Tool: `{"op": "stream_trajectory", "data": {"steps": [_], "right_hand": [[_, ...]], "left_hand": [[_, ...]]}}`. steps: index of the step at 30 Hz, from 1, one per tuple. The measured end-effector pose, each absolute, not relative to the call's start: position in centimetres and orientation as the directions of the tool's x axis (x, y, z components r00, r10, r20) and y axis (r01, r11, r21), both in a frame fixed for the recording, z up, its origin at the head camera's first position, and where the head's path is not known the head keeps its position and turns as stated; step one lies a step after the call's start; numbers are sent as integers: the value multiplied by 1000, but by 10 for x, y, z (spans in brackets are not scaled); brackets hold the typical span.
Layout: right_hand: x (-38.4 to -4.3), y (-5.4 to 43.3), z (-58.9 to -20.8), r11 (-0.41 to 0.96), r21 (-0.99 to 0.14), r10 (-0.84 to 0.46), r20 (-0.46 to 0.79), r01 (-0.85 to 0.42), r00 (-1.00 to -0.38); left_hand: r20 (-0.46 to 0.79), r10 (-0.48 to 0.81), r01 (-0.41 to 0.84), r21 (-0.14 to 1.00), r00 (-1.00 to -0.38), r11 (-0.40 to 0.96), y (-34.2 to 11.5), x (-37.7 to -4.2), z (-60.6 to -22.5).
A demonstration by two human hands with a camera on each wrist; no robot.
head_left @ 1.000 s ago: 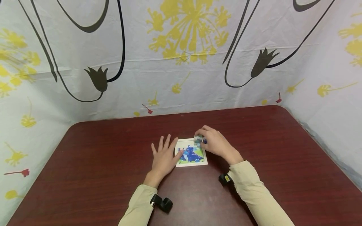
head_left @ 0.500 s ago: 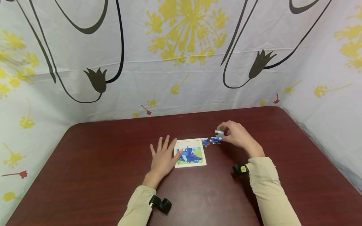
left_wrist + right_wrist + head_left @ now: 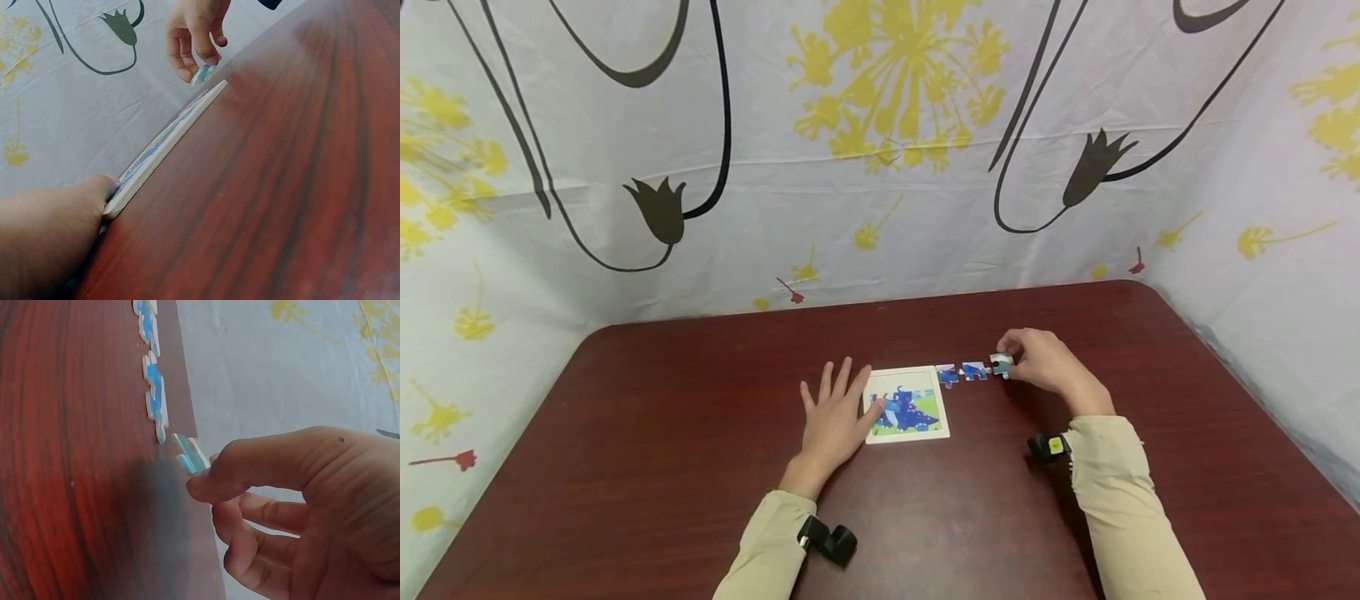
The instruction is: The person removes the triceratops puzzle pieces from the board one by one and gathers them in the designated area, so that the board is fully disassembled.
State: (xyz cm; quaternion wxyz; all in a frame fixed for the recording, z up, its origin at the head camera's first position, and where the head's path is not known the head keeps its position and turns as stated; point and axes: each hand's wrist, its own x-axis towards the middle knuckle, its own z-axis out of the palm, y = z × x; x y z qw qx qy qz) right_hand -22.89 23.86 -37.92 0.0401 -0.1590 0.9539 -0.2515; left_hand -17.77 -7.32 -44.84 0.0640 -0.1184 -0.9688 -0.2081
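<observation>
A square puzzle in a white frame (image 3: 907,405) lies on the table, its picture a blue dinosaur with the top row bare. My left hand (image 3: 833,423) rests beside its left edge, fingers spread, with the thumb over the frame. To the right of the frame, my right hand (image 3: 1051,367) pinches a green and white puzzle piece (image 3: 1002,364) between thumb and fingers. The same piece (image 3: 191,454) shows tilted at the fingertips in the right wrist view. Two blue puzzle pieces (image 3: 974,371) lie in a row between the frame and that hand.
The dark red wooden table (image 3: 700,433) has rounded far corners. Behind it and at both sides hangs a white cloth (image 3: 820,233) printed with flowers. Black wrist cameras (image 3: 829,540) sit on both sleeves.
My right hand has moved right from over the frame's top right corner with the green and white puzzle piece, uncovering two blue pieces. The left hand has stayed in place.
</observation>
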Motion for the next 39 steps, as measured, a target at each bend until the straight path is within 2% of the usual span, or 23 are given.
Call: {"op": "stream_trajectory", "data": {"steps": [7, 39], "right_hand": [[-229, 241, -381, 830, -493, -317, -33, -260, -948], [-235, 245, -394, 814, -516, -320, -15, -267, -947]], "left_hand": [[168, 204, 255, 383, -964, 888, -73, -177, -448], [168, 205, 255, 381, -964, 889, -73, -178, -447]]}}
